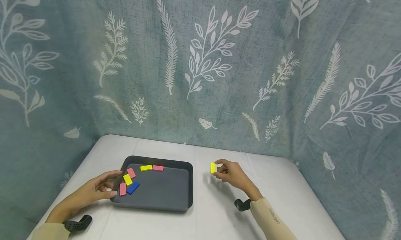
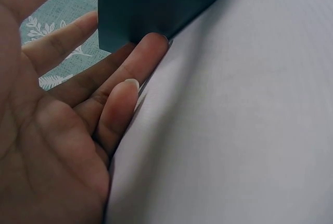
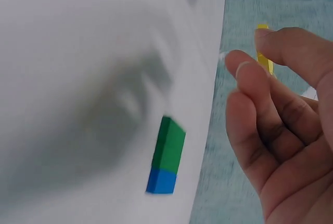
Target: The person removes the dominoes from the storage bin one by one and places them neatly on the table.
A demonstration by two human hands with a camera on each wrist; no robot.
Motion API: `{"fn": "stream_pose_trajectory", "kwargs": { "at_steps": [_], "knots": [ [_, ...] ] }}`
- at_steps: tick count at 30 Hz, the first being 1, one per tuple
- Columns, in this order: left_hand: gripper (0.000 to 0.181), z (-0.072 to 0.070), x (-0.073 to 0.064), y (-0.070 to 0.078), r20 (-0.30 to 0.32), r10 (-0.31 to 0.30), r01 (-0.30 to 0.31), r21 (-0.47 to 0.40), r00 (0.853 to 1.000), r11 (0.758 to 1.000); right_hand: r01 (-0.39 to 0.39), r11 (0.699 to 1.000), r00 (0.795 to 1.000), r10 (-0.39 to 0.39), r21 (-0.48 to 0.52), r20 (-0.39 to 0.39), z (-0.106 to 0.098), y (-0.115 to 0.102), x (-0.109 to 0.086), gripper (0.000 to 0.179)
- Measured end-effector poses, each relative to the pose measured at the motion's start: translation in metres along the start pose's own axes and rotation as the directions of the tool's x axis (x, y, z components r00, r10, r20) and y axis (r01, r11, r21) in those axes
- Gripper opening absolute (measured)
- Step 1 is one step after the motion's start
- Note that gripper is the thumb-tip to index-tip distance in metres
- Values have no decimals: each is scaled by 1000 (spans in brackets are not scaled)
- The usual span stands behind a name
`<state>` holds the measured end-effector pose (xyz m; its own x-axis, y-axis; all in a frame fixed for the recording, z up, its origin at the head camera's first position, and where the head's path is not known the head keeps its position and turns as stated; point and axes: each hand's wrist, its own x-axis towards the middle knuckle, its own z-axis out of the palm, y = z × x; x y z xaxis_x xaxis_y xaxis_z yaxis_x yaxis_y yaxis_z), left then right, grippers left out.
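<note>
My right hand (image 1: 231,174) pinches a yellow block (image 1: 213,167) between thumb and index finger, above the white table right of a dark grey tray (image 1: 163,189). Only part of this block shows past the fingers in the right wrist view. My left hand (image 1: 91,190) rests at the tray's left end, its thumb and index finger at the rim, the other fingers loosely bent. In the left wrist view fingertips lie against the tray's outer wall (image 2: 156,5). Several flat rectangular blocks lie in the tray, among them a blue block (image 1: 133,187) and a pink block (image 1: 123,189).
Below my right hand, a green block (image 3: 170,143) lies on the table (image 3: 78,172), its end against a blue block (image 3: 162,181). In the head view the hand mostly hides them. A leaf-patterned curtain (image 1: 150,69) surrounds the table's back and sides.
</note>
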<state>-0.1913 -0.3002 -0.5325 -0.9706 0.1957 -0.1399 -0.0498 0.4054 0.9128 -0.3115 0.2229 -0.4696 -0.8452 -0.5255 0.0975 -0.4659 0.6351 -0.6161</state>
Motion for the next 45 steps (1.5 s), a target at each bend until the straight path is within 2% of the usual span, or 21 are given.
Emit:
{"fn": "stream_pose_trajectory", "kwargs": {
  "at_steps": [13,22,27,34,39,45],
  "knots": [
    [85,2,0,0,-5,0,0,-11,1000,1000,-127,992,989,126,-12,-83,-9,35,-21,48],
    [86,3,0,2,-20,-11,11,1,1000,1000,-235,972,965,236,22,-117,-16,57,-29,47],
    [86,2,-1,2,-19,-5,5,1,1000,1000,-288,958,949,286,6,-133,-17,70,-32,46],
    [86,3,-1,3,-25,-29,29,3,999,1000,-317,948,941,313,-18,-128,-19,84,-33,48],
    [84,1,-1,1,-17,-6,6,3,1000,1000,-340,940,935,334,-36,-119,-23,89,-29,49],
    [82,-2,1,0,-1,13,-13,-7,1000,1000,-314,948,948,309,-52,-78,-27,91,-26,48]
  ]
}}
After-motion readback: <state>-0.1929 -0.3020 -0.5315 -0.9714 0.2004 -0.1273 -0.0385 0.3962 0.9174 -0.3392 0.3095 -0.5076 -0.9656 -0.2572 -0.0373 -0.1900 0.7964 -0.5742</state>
